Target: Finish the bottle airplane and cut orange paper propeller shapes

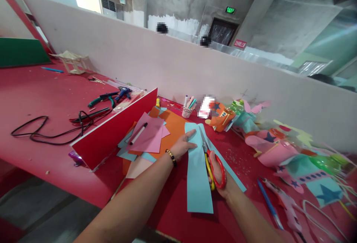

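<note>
A light blue paper sheet lies in front of me, cut lengthwise from its near end, with a narrower strip slanting off to the right. My left hand holds the sheet at its left edge, thumb and forefinger on top; its other fingers are hidden. Scissors with one red and one yellow handle are in my right hand, which is closed round the handles. Their blades are at the paper near the far end of the cut. Left of my left hand is a pile of pink paper and orange paper.
A red upright board stands left, with a black cable and pliers beyond it. A cup of pens is at the back. Decorated bottle crafts, a blue pen and a pink glue gun lie right.
</note>
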The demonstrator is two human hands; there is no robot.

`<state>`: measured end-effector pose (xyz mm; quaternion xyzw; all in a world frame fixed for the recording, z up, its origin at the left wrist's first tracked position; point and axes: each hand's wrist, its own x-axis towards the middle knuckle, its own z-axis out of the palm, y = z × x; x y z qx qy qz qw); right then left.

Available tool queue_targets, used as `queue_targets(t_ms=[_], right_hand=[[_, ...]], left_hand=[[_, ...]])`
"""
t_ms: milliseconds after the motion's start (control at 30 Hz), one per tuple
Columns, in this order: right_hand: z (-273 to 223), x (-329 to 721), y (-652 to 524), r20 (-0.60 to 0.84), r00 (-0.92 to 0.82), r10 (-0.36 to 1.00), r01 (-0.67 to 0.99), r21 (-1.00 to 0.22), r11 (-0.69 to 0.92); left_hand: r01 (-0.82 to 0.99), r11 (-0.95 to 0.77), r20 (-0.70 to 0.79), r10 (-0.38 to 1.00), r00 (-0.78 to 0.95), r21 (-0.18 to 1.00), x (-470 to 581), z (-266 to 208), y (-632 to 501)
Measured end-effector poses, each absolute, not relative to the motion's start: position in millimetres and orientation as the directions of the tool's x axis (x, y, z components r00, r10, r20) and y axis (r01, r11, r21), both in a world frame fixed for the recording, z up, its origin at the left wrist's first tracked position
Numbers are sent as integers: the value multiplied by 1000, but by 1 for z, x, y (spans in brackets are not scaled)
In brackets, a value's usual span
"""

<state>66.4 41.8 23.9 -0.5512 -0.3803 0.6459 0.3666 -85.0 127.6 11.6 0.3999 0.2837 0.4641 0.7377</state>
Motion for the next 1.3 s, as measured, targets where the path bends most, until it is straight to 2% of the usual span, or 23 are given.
queue_targets(t_ms=[333,533,700,800,933,1033,1133,1200,1300], right_hand=[[31,66,40,-484,-121,866,-142,-855,-498],[29,70,42,-525,-112,843,-123,-835,-536],[32,69,42,-480,-116,870,-123,-862,-492],[32,67,41,-474,-94,875,-140,-864,-483],[30,66,41,-452,-127,883,-131,-874,-467],[29,68,42,-446,-137,884,-102,-882,-461],[25,71,42,-449,-137,883,-75,-884,-462],[22,73,42,-447,-148,882,-74,-885,-460],[19,75,42,-443,-157,883,-75,-886,-458]], left_hand=[[-463,228,-32,919,393,857,-85,9,128],[-485,292,-76,906,416,824,-86,9,128],[-451,271,-114,932,345,851,-89,13,125],[-396,139,-81,984,160,908,-95,15,131],[-209,-147,127,986,-107,967,-108,21,154],[-13,-223,221,970,-100,975,-111,27,174],[86,-133,139,987,-75,987,-108,32,186],[-11,-11,10,998,-66,1000,-104,32,188],[-343,174,-170,985,41,923,-99,28,187]])
